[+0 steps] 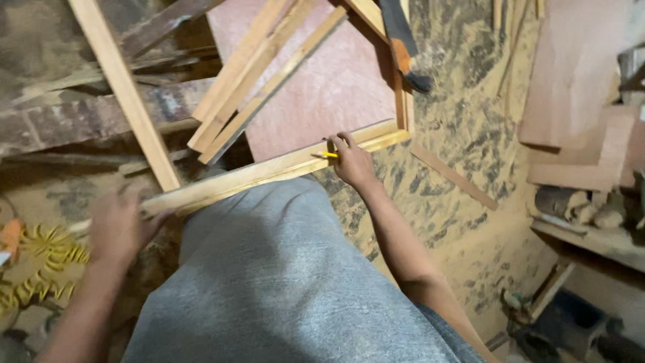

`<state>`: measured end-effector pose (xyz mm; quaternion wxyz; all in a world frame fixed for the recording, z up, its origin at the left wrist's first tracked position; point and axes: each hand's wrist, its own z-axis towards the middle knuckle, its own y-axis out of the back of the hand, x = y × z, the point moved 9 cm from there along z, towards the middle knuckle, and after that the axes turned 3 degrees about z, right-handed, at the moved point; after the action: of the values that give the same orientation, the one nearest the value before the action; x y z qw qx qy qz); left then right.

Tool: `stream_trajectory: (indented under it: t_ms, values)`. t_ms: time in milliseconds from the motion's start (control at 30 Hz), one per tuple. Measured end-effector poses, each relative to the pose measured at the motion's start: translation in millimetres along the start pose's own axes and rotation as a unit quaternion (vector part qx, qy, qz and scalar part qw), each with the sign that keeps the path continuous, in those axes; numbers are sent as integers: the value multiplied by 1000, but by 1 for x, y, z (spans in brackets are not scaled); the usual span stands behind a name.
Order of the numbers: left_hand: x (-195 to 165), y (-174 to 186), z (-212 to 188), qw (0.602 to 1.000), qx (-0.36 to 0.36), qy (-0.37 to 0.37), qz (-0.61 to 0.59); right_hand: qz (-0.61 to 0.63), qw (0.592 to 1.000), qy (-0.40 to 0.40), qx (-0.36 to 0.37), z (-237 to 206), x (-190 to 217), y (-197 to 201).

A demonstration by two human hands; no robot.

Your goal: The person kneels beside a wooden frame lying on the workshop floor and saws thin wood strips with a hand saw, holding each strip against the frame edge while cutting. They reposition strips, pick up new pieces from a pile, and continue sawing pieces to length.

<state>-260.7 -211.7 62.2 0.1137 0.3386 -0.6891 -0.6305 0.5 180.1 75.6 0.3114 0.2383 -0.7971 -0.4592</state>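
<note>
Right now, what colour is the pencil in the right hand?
Yellow pencil, held by the right hand; head view.

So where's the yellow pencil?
In the head view, the yellow pencil is right of centre, held in the right hand against the long wooden strip, just below the reddish board.

Both hands on wood strip (269, 171), R w/ pencil (328, 154).
</note>
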Motion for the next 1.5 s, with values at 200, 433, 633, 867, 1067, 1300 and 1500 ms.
stream_trajectory:
  t_ms: [200, 433, 633, 867, 1067, 1300, 1500]
  values:
    - [58, -25, -50, 984, 79, 49, 151, -9, 999, 19, -28, 15, -17, -13]
    - [102, -62, -41, 991, 128, 37, 15, 2, 996, 89, -12, 26, -29, -2]
    - [115, -96, -22, 943, 284, 139, 108, -106, 984, 141, 3, 31, -36, -4]
    - [88, -100, -30, 970, 212, 107, 49, -49, 994, 94, 0, 8, -57, -2]
    - [85, -100, -49, 982, 157, 103, 34, -5, 996, 91, 3, 5, -57, -6]
    - [74, -101, -48, 996, 93, 15, 0, 6, 993, 114, -12, 11, -60, -10]
    - [76, -99, -49, 992, 105, 61, 18, 1, 996, 87, 20, 14, -68, -12]
